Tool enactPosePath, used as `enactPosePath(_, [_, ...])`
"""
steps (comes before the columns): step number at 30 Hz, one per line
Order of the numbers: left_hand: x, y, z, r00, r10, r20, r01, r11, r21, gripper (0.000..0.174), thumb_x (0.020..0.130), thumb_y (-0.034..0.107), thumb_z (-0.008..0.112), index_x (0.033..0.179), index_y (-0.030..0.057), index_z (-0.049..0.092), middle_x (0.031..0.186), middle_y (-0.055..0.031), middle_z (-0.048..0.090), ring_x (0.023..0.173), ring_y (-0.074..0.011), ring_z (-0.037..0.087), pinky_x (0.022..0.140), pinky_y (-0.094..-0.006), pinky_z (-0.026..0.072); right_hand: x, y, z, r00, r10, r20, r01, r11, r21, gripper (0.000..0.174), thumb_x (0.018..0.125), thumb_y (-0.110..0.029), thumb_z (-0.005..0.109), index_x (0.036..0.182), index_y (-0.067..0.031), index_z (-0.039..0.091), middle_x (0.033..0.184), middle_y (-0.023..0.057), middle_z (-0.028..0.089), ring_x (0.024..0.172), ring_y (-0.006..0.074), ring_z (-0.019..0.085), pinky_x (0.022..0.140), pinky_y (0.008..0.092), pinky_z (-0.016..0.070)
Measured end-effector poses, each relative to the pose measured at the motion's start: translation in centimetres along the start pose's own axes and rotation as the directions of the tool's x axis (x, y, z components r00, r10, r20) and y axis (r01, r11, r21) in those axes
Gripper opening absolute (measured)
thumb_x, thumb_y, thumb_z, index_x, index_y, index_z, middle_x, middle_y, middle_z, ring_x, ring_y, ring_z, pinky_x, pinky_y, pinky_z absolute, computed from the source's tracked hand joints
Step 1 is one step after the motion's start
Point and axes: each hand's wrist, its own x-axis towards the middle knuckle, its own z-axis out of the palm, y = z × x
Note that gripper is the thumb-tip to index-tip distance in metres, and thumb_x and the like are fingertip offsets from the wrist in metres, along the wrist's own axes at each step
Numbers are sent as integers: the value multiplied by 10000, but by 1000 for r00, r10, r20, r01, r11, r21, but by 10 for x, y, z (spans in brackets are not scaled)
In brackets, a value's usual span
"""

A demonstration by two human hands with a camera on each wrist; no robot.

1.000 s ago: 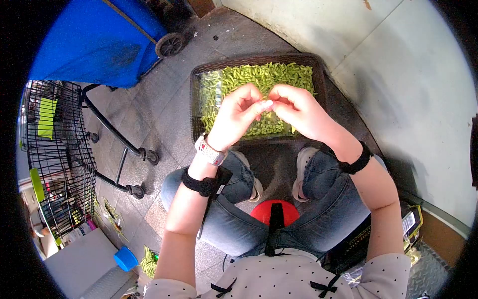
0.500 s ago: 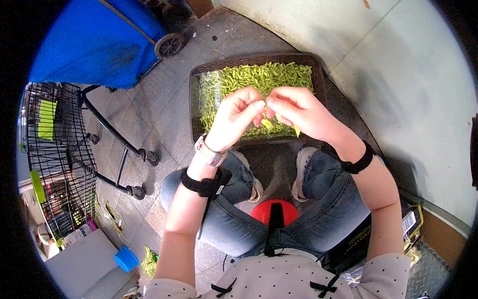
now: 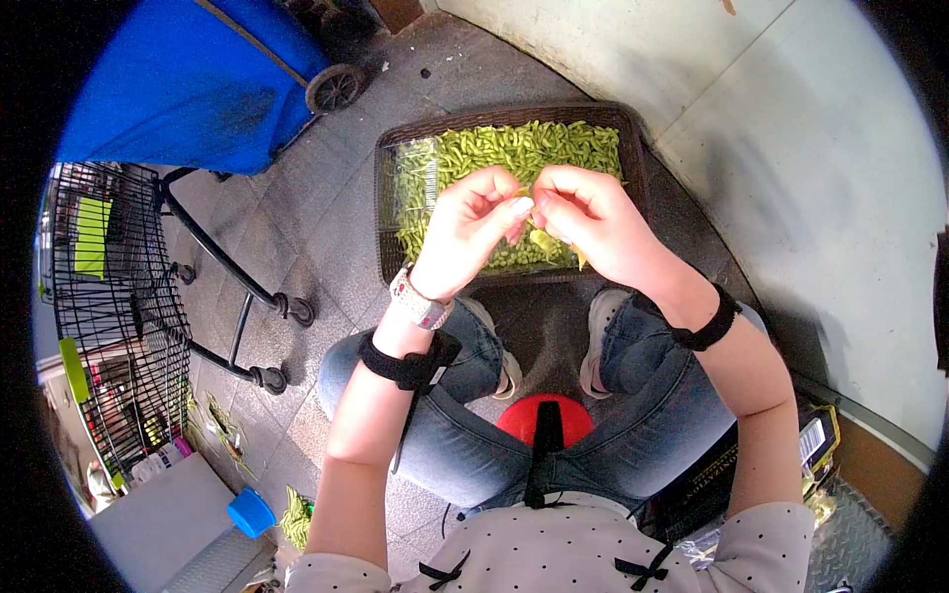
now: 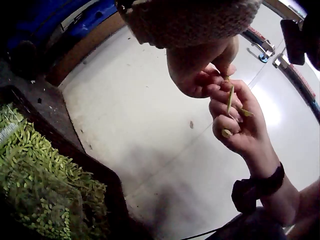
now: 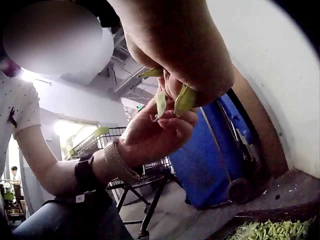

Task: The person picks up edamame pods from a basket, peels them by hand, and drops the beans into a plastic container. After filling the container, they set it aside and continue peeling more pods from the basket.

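Observation:
Both hands meet fingertip to fingertip over a dark woven basket [image 3: 384, 212] heaped with green edamame pods [image 3: 534, 148]. My left hand [image 3: 465, 232] pinches an edamame pod at the thumb tip, where the two hands join. With thumb and fingers my right hand [image 3: 603, 225] pinches at the same spot. More pods stick out of its curled fingers: a plump pod [image 5: 185, 99] and a flatter opened pod [image 5: 160, 103] in the right wrist view, and a thin pod [image 4: 230, 100] in the left wrist view. Clear plastic [image 3: 410, 168] with a barcode lies at the basket's left, and loose shelled beans show near its front.
A black wire shopping cart [image 3: 129, 296] stands to the left, below a blue covered trolley [image 3: 198, 89] with a wheel. The pale wall [image 3: 781, 128] runs along the right. Nearer the body are a blue tub [image 3: 250, 513], a pile of green pods [image 3: 296, 519] and a black box [image 3: 702, 484].
Both hands stay over the basket with small finger movements. They came slightly apart half a second ago and now touch again. Pods hang more visibly under the right hand than one second ago.

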Motion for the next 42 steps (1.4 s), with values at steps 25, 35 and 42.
enactPosePath(25, [4,-9,0,969,-205,-139,218,972,85,206,865,182,474,918,-8,535,787,-37,573,649,-86,521,628,-213,440,13,27,1,966,-149,-213,57,921,-385,164,776,-159,543,709,-13,513,559,101,523,469,171,493,450,292,375])
enactPosePath(35, [7,-18,-17,889,-395,-231,401,916,-23,254,839,183,513,1025,12,526,889,-40,578,731,-100,537,622,-224,447,21,39,-24,962,-70,-264,-66,878,-474,198,774,-175,549,703,10,542,559,114,511,489,172,479,485,307,376])
enactPosePath(42, [6,-23,-24,873,-386,-297,444,882,159,316,818,175,532,1086,13,492,1056,-55,522,903,-125,512,693,-251,451,24,54,-53,974,70,-216,-165,871,-463,205,789,-181,562,744,17,598,568,-14,492,525,69,402,485,227,325])
